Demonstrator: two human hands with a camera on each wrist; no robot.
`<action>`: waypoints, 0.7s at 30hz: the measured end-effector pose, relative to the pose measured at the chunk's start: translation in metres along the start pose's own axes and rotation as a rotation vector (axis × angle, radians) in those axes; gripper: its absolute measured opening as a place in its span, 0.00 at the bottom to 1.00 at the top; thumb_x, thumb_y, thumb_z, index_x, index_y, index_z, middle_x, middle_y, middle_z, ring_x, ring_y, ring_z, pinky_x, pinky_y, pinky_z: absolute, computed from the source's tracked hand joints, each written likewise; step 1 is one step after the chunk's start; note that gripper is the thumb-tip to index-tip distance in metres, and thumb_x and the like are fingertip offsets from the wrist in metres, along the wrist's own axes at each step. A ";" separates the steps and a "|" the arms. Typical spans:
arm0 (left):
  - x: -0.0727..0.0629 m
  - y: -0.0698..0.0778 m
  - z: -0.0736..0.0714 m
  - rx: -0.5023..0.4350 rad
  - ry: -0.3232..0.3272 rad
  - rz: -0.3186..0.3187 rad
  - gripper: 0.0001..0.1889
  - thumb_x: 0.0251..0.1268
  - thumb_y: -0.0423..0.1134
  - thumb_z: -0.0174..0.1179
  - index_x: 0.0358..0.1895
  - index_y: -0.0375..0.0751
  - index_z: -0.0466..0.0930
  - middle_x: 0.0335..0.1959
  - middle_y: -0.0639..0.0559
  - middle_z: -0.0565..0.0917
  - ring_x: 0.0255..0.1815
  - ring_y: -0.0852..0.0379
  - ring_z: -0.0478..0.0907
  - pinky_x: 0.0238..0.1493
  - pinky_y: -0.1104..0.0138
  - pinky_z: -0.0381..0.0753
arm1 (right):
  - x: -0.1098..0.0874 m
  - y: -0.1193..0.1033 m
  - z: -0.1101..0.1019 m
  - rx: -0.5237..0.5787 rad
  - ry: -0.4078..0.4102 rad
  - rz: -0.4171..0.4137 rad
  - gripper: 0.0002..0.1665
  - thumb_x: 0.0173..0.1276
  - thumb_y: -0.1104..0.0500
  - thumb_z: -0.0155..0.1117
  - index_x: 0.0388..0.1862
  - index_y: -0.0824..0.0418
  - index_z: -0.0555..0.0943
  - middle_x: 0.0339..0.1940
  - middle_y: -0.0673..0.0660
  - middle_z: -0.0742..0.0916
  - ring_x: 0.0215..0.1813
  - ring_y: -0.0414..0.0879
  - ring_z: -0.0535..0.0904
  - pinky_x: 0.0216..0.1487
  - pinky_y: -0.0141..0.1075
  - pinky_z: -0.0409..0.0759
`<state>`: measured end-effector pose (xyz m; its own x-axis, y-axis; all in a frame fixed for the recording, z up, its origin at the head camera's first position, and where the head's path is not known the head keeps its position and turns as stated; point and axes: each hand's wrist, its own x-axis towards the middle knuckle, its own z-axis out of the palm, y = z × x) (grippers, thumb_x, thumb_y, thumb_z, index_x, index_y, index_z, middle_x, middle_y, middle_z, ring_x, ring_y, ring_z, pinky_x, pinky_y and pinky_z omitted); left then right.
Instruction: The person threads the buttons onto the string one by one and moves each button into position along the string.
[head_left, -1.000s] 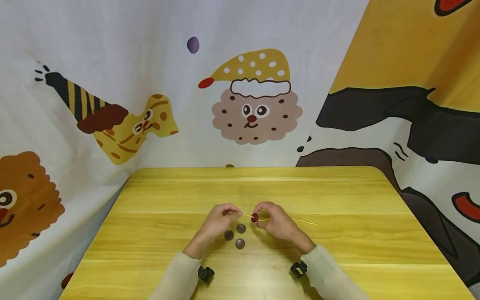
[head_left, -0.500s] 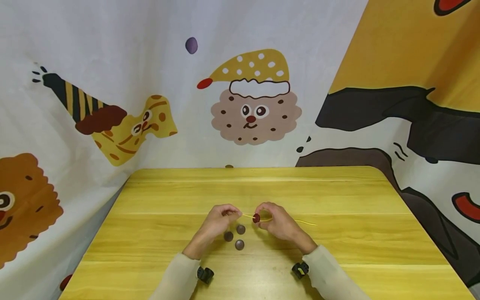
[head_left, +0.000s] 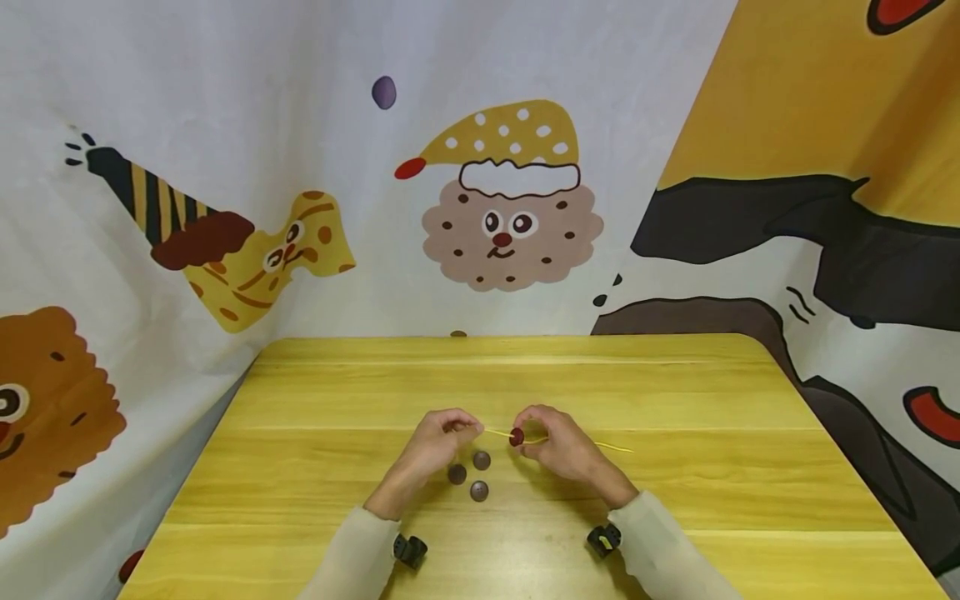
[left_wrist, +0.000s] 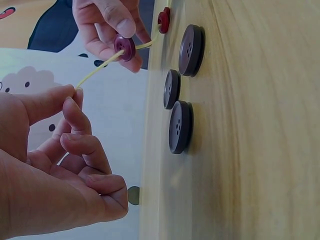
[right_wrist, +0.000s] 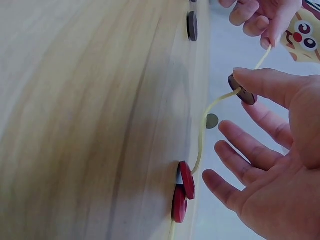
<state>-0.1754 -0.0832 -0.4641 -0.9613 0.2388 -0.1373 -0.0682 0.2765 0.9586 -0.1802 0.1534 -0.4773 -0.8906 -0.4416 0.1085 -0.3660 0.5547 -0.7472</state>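
Observation:
My left hand [head_left: 433, 439] pinches the end of a yellow cord [left_wrist: 97, 69] between thumb and index finger. Opposite it, my right hand [head_left: 564, 446] holds a dark red button [left_wrist: 125, 47] by thumb and index finger, its other fingers spread apart in the right wrist view. The cord runs through this button and on past the right hand. Lower along it, two red buttons [right_wrist: 187, 181] lie against each other on the table. Three dark brown buttons [head_left: 479, 491] rest on the tabletop below the hands; their holes show in the left wrist view.
The wooden table [head_left: 315, 500] reaches back to a white cloth [head_left: 337, 125] printed with cartoon figures. The cord's loose tail lies to the right of the right hand. Each wrist bears a small black camera [head_left: 410, 550].
My right hand has shifted slightly to the right with the dark red button, widening the stretch of cord between the hands. The left hand stays nearly still.

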 end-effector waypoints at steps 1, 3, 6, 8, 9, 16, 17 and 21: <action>0.000 0.000 0.000 -0.001 0.000 -0.001 0.11 0.69 0.40 0.62 0.44 0.33 0.84 0.34 0.50 0.80 0.35 0.53 0.71 0.37 0.64 0.70 | 0.000 0.001 0.000 0.000 0.000 0.001 0.15 0.60 0.65 0.74 0.42 0.53 0.81 0.48 0.50 0.85 0.61 0.54 0.77 0.65 0.56 0.70; 0.000 0.000 0.000 0.000 -0.001 0.000 0.12 0.69 0.40 0.62 0.44 0.33 0.84 0.34 0.50 0.80 0.35 0.52 0.71 0.38 0.64 0.69 | 0.000 0.002 0.000 -0.002 0.000 0.005 0.15 0.60 0.65 0.74 0.42 0.53 0.81 0.47 0.49 0.85 0.61 0.53 0.77 0.65 0.56 0.70; -0.001 0.000 0.000 0.002 0.000 0.003 0.12 0.69 0.40 0.62 0.44 0.33 0.84 0.35 0.50 0.80 0.35 0.52 0.71 0.38 0.63 0.70 | 0.000 0.004 -0.001 -0.002 -0.002 0.009 0.15 0.60 0.65 0.74 0.42 0.53 0.81 0.47 0.48 0.85 0.60 0.53 0.77 0.64 0.56 0.71; -0.001 0.001 0.000 0.004 0.000 0.005 0.12 0.69 0.40 0.62 0.44 0.33 0.84 0.35 0.50 0.80 0.36 0.52 0.71 0.38 0.63 0.70 | -0.001 0.004 -0.001 -0.005 -0.004 0.011 0.15 0.60 0.65 0.74 0.42 0.53 0.81 0.47 0.49 0.84 0.59 0.53 0.78 0.61 0.56 0.72; -0.001 0.001 0.000 0.004 -0.001 0.005 0.12 0.70 0.40 0.62 0.44 0.33 0.84 0.35 0.50 0.80 0.36 0.52 0.71 0.39 0.63 0.70 | -0.001 0.005 -0.002 -0.006 -0.007 0.013 0.15 0.60 0.65 0.74 0.42 0.53 0.81 0.47 0.49 0.84 0.58 0.53 0.78 0.59 0.55 0.74; 0.000 0.000 0.000 0.010 -0.004 0.005 0.12 0.70 0.40 0.62 0.44 0.33 0.84 0.36 0.50 0.80 0.36 0.53 0.70 0.39 0.63 0.69 | -0.002 0.008 -0.005 -0.012 -0.032 0.025 0.13 0.60 0.64 0.74 0.41 0.53 0.80 0.45 0.50 0.83 0.46 0.51 0.76 0.47 0.47 0.76; 0.000 -0.001 0.000 0.011 -0.004 0.004 0.12 0.69 0.40 0.62 0.44 0.34 0.84 0.35 0.50 0.80 0.36 0.53 0.70 0.39 0.63 0.69 | -0.003 0.008 -0.005 -0.008 -0.036 0.027 0.13 0.60 0.65 0.74 0.40 0.53 0.80 0.44 0.50 0.83 0.45 0.51 0.76 0.47 0.46 0.76; 0.000 -0.002 0.000 0.017 -0.004 0.006 0.12 0.69 0.41 0.62 0.44 0.34 0.84 0.35 0.49 0.79 0.36 0.53 0.70 0.39 0.63 0.69 | -0.004 0.011 -0.006 -0.017 -0.046 0.030 0.13 0.61 0.65 0.73 0.40 0.54 0.80 0.42 0.51 0.82 0.43 0.51 0.75 0.44 0.41 0.75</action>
<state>-0.1749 -0.0841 -0.4660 -0.9605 0.2443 -0.1329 -0.0583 0.2905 0.9551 -0.1822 0.1654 -0.4815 -0.8879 -0.4566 0.0553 -0.3443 0.5801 -0.7382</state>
